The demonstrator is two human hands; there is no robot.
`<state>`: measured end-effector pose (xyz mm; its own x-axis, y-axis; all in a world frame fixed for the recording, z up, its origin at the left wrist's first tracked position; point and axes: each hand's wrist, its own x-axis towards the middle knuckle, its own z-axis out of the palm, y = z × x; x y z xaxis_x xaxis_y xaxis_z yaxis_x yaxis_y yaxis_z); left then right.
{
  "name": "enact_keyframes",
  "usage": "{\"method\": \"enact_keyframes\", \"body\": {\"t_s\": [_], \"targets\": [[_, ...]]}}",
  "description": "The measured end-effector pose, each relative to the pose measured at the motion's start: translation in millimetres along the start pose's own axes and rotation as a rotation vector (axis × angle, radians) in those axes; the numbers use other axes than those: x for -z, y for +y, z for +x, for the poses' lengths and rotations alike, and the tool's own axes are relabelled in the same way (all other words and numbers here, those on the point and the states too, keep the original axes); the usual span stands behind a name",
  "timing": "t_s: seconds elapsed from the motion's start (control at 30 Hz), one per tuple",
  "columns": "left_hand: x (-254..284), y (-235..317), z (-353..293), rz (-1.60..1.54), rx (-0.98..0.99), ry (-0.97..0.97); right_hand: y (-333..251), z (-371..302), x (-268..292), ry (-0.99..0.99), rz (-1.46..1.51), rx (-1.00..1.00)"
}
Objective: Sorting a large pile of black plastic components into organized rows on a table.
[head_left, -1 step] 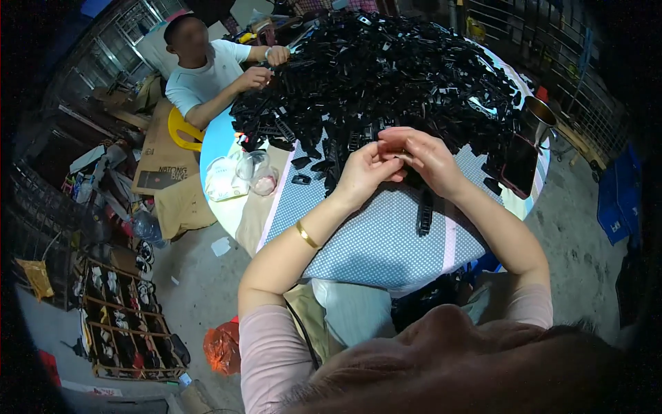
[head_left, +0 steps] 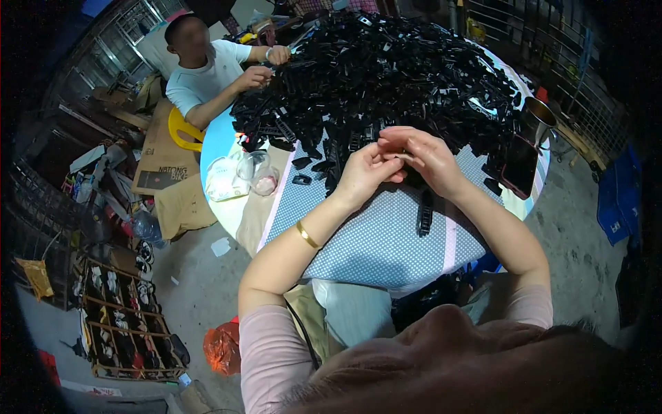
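My left hand (head_left: pixel 365 172) and my right hand (head_left: pixel 434 163) meet over the near side of the table, just in front of a big heap of small black plastic parts (head_left: pixel 386 76). Thumb and fingers of both are closed together around something small. A pale edge shows between them, but my fingers hide its kind. Below my right hand, a ribbed black plastic strip (head_left: pixel 425 215) lies on the blue dotted cloth (head_left: pixel 358 238). A few loose black pieces (head_left: pixel 301 179) are scattered left of my left hand.
Clear plastic cups (head_left: pixel 265 181) stand at the table's left edge. A dark phone (head_left: pixel 520 164) and a metal cup (head_left: pixel 538 119) are at the right. Across the far left, a person in a white shirt (head_left: pixel 200 86) handles parts. A shoe rack (head_left: pixel 131 314) and an orange bag (head_left: pixel 221 348) stand on the floor.
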<state>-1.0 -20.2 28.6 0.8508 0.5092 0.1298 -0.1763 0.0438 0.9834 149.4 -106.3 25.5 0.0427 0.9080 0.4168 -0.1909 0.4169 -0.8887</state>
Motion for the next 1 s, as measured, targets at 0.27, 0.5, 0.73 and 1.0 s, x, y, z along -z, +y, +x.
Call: {"method": "enact_keyframes", "body": {"t_s": [0.27, 0.5, 0.73, 1.0], "targets": [[3.7, 6.4, -5.8, -0.053, -0.002, 0.056, -32.1, -2.1, 4.1, -0.042, -1.068, 0.577], [-3.0, -3.0, -6.7, -0.065, -0.039, -0.124, -25.7, -11.8, -3.0, -0.060, -1.332, 0.629], [-19.7, -2.7, -23.3, 0.892, -0.417, -0.258, -51.3, -64.3, 34.3, 0.124, -0.879, -0.236], [-20.5, -2.5, -32.1, 1.007, -0.393, -0.497, -47.1, -97.7, 30.8, 0.027, -1.376, -0.154]]}}
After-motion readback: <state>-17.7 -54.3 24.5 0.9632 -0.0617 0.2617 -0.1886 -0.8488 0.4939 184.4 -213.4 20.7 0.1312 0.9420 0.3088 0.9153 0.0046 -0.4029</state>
